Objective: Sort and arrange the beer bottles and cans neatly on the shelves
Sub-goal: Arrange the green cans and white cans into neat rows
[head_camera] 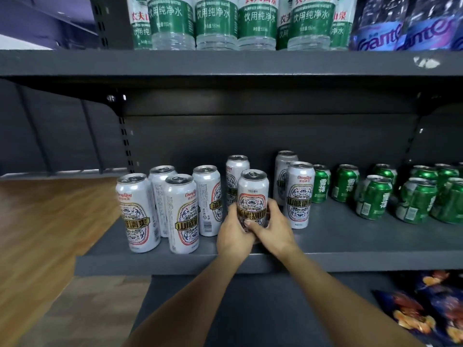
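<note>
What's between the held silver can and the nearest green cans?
In the head view, two silver cans: one in front, one behind. Then green cans begin.

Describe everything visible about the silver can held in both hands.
The silver can is tall, slim and looks like metal, with a closed pull-tab top and an oval label with a red border, blue pattern and gold characters. It stands upright near the front of the grey shelf, in the gap between other silver cans. The left hand and right hand grip its lower part, hiding its base.
</note>
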Demonstrator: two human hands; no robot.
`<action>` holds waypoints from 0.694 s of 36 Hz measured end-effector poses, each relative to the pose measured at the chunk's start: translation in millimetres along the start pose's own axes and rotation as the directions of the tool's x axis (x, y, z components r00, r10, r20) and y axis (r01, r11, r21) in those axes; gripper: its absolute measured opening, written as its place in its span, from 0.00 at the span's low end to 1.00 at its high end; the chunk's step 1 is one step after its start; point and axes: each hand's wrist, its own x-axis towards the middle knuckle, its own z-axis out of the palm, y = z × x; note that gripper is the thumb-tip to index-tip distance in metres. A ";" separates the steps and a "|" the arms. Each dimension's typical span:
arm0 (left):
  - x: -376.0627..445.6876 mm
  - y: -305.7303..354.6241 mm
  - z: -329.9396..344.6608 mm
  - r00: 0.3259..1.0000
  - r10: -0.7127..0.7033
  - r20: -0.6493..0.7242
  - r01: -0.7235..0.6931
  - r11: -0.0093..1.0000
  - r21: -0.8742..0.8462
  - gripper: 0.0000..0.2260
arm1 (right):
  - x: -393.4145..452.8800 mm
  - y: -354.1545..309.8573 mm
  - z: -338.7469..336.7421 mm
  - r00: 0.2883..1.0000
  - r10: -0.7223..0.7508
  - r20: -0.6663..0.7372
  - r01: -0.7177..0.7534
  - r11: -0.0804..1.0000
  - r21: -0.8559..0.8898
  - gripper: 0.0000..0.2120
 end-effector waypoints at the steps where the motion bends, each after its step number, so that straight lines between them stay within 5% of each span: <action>1: 2.1 -2.4 -0.9 1.000 0.005 0.020 -0.005 1.000 -0.017 0.26 | 0.8 -0.6 0.8 1.000 0.003 0.007 -0.003 1.000 0.001 0.28; 5: 7.4 -4.7 -2.7 0.994 0.001 0.109 0.004 0.999 -0.040 0.35 | 6.7 -1.8 4.1 0.997 0.061 0.050 -0.063 0.997 0.041 0.38; 10: 6.9 -7.2 -1.7 0.989 -0.017 0.146 0.031 0.995 -0.094 0.33 | 16.9 0.4 4.1 0.969 0.132 0.208 -0.180 0.955 0.235 0.32; 14: 4.5 -14.6 2.0 0.991 -0.073 0.113 0.087 0.988 -0.124 0.29 | 18.5 5.6 8.1 0.970 0.129 0.206 -0.177 0.955 0.238 0.44; 17: 0.1 -12.1 2.2 0.995 -0.048 0.088 0.053 0.997 -0.052 0.35 | 16.0 5.0 8.5 0.981 0.118 0.156 -0.139 0.981 0.135 0.53; 21: -6.0 -3.3 3.6 0.998 -0.021 0.052 0.014 0.992 0.126 0.35 | 13.0 0.2 3.8 0.991 0.087 0.104 -0.087 0.996 -0.004 0.47; 25: -4.8 -5.6 4.8 0.999 -0.042 0.013 0.041 0.998 0.049 0.33 | 12.5 5.2 3.6 0.973 0.093 0.210 -0.143 0.961 0.235 0.37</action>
